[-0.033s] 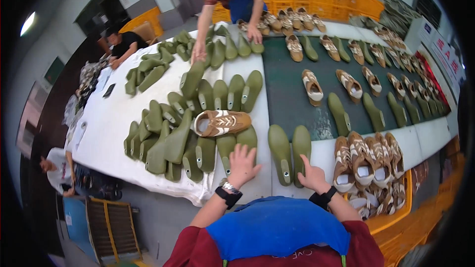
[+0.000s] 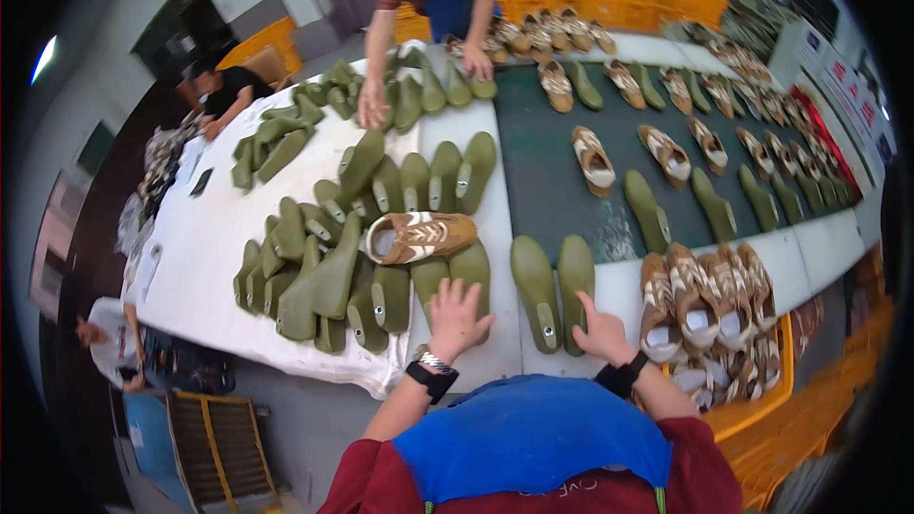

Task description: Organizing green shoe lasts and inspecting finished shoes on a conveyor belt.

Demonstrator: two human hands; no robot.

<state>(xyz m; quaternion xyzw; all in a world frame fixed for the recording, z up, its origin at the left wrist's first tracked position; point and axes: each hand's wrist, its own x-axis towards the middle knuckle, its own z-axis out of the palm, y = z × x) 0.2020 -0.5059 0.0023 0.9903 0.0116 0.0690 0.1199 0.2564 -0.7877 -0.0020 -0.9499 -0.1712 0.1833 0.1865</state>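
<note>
My left hand (image 2: 459,317) is open, fingers spread over the heels of two green shoe lasts (image 2: 468,271) at the near edge of a cluster. A brown-and-white sneaker (image 2: 419,236) lies on its side across the tops of those lasts. To the right, a pair of green lasts (image 2: 535,290) stands side by side on the white tabletop. My right hand (image 2: 602,331) is at the right one of this pair, its index finger stretched against the last's outer side. Its other fingers are partly hidden, and I see nothing gripped in it.
Rows of sneakers (image 2: 592,164) and lasts stand on a dark green mat (image 2: 543,200). More sneakers (image 2: 700,300) are lined up at the near right, above an orange crate (image 2: 783,362) of shoes. Across the table a co-worker's hands (image 2: 373,105) reach among lasts. Two other people sit at left.
The whole view has shifted slightly to the left. Both my hands keep almost the same places on the lasts, and the sneaker stays where it was.
</note>
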